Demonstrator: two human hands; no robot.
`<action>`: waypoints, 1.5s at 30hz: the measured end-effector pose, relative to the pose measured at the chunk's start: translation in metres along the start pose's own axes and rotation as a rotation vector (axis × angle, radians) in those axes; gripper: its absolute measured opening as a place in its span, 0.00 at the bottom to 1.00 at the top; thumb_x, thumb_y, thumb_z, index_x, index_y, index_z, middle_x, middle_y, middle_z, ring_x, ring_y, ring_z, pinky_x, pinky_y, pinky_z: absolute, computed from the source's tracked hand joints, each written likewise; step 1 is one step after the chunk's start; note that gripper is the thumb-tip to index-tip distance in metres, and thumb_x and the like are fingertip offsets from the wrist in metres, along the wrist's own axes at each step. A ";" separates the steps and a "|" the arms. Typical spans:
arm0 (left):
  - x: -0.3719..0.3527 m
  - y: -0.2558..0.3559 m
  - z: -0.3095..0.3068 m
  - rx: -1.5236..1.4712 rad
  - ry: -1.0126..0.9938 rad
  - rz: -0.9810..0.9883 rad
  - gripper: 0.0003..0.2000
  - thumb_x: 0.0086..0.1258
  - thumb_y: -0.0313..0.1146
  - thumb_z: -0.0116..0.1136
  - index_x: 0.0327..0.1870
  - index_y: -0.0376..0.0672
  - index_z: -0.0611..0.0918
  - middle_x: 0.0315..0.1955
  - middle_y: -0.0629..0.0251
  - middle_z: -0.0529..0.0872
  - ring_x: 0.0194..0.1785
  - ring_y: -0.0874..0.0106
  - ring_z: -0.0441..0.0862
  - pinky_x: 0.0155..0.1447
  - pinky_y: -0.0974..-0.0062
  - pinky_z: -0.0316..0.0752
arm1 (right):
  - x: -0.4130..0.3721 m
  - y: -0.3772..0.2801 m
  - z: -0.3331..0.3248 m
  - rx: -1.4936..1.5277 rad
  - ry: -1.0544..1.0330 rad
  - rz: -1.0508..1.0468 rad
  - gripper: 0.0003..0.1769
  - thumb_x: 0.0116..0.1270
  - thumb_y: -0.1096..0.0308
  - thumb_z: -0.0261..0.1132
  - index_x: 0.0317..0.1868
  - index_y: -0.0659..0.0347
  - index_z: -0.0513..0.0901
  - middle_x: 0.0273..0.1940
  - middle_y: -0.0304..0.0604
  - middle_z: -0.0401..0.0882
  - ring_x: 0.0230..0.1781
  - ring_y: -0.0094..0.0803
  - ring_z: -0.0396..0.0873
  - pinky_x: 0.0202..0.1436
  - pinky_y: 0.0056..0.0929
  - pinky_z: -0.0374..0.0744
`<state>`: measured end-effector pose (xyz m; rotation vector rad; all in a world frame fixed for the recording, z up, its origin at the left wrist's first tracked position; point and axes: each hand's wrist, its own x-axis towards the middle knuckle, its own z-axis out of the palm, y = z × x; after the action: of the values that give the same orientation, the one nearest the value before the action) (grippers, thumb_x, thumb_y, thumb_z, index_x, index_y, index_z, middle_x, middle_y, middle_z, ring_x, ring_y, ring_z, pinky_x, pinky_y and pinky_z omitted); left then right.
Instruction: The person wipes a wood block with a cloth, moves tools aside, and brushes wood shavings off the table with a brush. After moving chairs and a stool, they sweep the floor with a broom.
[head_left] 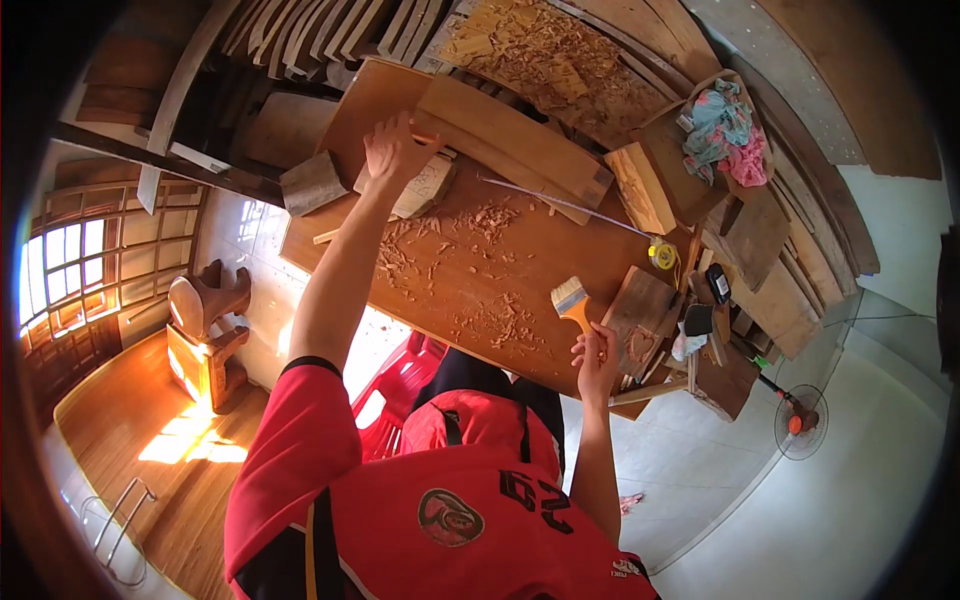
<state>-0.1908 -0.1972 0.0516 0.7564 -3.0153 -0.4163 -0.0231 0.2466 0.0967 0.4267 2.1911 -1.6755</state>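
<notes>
My right hand (594,352) is closed around the handle of a paintbrush (570,298), whose pale bristles point up and away over the workbench (450,300). Stretched far across the bench, my left hand (392,150) has a thin orange-brown stick (425,138) at its fingers; its kind is too small to make out. Just below that hand lies a pale carved wood block (425,188). Reddish wood shavings (490,222) are scattered over the bench between my hands. A yellow tape measure (661,254) lies right of centre with its blade drawn out to the left.
A long plank (510,145) runs along the bench's far side, and a wood block (640,188) stands at its right end. Crumpled cloths (725,130) lie on a box at the right. Wood offcuts (640,310) crowd the right edge. A fan (800,422) stands beyond.
</notes>
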 end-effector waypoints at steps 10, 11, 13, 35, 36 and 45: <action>0.034 0.008 0.035 0.239 -0.354 -0.302 0.58 0.46 0.68 0.72 0.73 0.37 0.61 0.71 0.50 0.68 0.75 0.56 0.64 0.73 0.45 0.59 | -0.007 0.008 -0.018 -0.022 0.034 0.018 0.13 0.79 0.66 0.57 0.58 0.62 0.76 0.38 0.40 0.80 0.30 0.19 0.78 0.26 0.16 0.76; 0.036 0.012 0.029 0.238 -0.418 -0.312 0.62 0.44 0.70 0.72 0.75 0.36 0.59 0.73 0.49 0.66 0.77 0.56 0.62 0.74 0.43 0.57 | -0.007 0.009 -0.020 -0.015 0.039 0.023 0.13 0.79 0.66 0.57 0.57 0.62 0.76 0.38 0.40 0.80 0.30 0.19 0.78 0.26 0.16 0.76; 0.036 0.017 0.023 0.234 -0.496 -0.315 0.68 0.38 0.73 0.73 0.77 0.37 0.54 0.75 0.48 0.62 0.79 0.54 0.57 0.74 0.38 0.55 | -0.008 0.004 -0.019 -0.029 0.033 0.011 0.12 0.79 0.67 0.57 0.57 0.62 0.77 0.37 0.39 0.80 0.30 0.19 0.78 0.26 0.16 0.76; -0.120 0.036 -0.058 -0.103 -0.042 0.424 0.62 0.33 0.54 0.84 0.76 0.56 0.59 0.76 0.46 0.50 0.77 0.42 0.53 0.73 0.42 0.60 | -0.044 0.027 -0.041 0.015 0.029 -0.099 0.13 0.79 0.67 0.56 0.58 0.63 0.76 0.36 0.40 0.81 0.28 0.20 0.78 0.28 0.18 0.75; -0.137 0.057 -0.067 -0.135 -0.036 0.479 0.62 0.33 0.54 0.84 0.76 0.56 0.60 0.76 0.45 0.52 0.77 0.42 0.54 0.73 0.43 0.60 | -0.051 0.038 -0.037 -0.047 -0.013 -0.109 0.13 0.79 0.66 0.56 0.58 0.63 0.75 0.36 0.40 0.81 0.29 0.20 0.79 0.30 0.19 0.76; -0.256 0.304 0.010 -0.185 -0.558 1.026 0.65 0.35 0.64 0.79 0.79 0.53 0.57 0.77 0.46 0.52 0.77 0.40 0.52 0.70 0.29 0.57 | -0.082 0.063 0.002 -0.183 -0.125 -0.161 0.13 0.77 0.66 0.60 0.55 0.63 0.77 0.40 0.50 0.85 0.36 0.39 0.85 0.40 0.33 0.81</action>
<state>-0.1061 0.1819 0.1349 -1.0563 -3.1840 -0.9024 0.0781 0.2584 0.0788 0.0969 2.3112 -1.5158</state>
